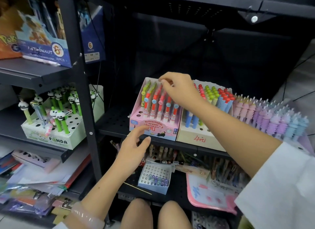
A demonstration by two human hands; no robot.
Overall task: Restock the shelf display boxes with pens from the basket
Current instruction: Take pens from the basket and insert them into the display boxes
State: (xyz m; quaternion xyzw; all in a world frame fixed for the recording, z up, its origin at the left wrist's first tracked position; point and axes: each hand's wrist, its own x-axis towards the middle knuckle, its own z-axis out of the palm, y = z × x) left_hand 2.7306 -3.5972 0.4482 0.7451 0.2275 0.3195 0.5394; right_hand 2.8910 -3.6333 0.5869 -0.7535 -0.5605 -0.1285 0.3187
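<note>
Head view: the pink display box (154,126) sits on the black shelf (115,121), partly filled with upright pens (154,107); several front-left holes stand vacant. The right hand (179,90) reaches over the box's back row, its fingers (164,81) pinched at the top of a pen there. The left hand (134,147) hovers just before the box front, fingers relaxed, grasping nothing. A cream box (199,138) adjoins on the right. The basket is out of view.
</note>
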